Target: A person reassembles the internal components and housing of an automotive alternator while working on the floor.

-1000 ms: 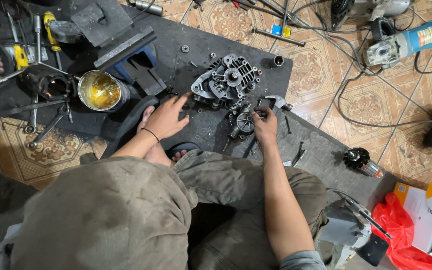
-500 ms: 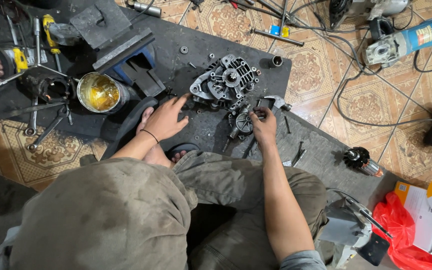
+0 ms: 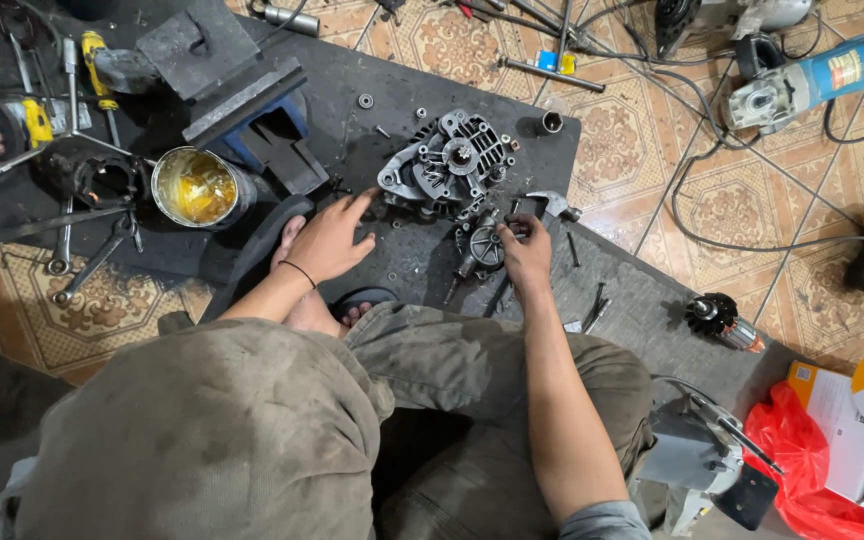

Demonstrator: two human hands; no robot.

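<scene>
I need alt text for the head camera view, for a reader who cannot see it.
A person sitting on a tiled floor rests the left hand on a dark mat beside a grey metal housing, while the right hand grips a small metal part. Tools and a yellow-filled tin lie nearby.

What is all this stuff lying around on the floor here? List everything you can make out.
Finned housing: one, grey metal, middle of the dark mat.
Small part: one, grey metal, just below the housing.
Mat: one, black, over the patterned tiles.
Tin: one, yellow grease inside, left of the housing.
Vise: one, blue and grey, upper left.
Wrenches: several, steel, far left.
Screwdrivers: two, yellow handles, upper left.
Angle grinder: one, blue, top right.
Rotor: one, dark with copper, right on the grey sheet.
Bag: one, red, bottom right.
Left hand: flat on the mat, forefinger at the housing.
Right hand: fingers on the small part.
</scene>
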